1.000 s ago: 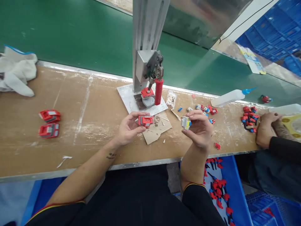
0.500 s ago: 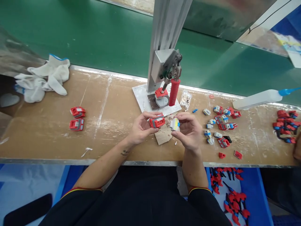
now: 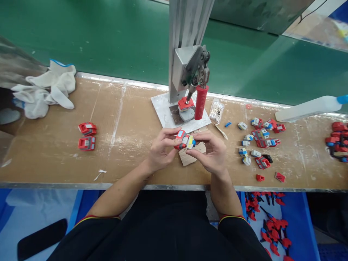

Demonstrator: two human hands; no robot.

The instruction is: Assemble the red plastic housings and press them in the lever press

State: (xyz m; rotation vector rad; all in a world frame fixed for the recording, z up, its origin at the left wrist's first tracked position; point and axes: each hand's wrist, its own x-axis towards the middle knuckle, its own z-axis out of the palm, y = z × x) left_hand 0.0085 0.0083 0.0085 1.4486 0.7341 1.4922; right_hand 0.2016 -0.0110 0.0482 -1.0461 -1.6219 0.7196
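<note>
Both hands have closed in on each other since half a second ago, so the two pieces that were held apart now meet between the fingertips. Left hand pinches the red toy body with thumb below and fingers curled over its top; right hand clamps the small grey, yellow and blue part against it, the two pieces touching at the fingertips. Just beneath the fingers lies a scrap of cardboard on the workbench. Just beyond the fingertips stands the toggle press with its red handle. Well to the right of the right fingers lie loose small parts; well to the left of the left fingers sit two red pieces, and farther off white gloves.
</note>
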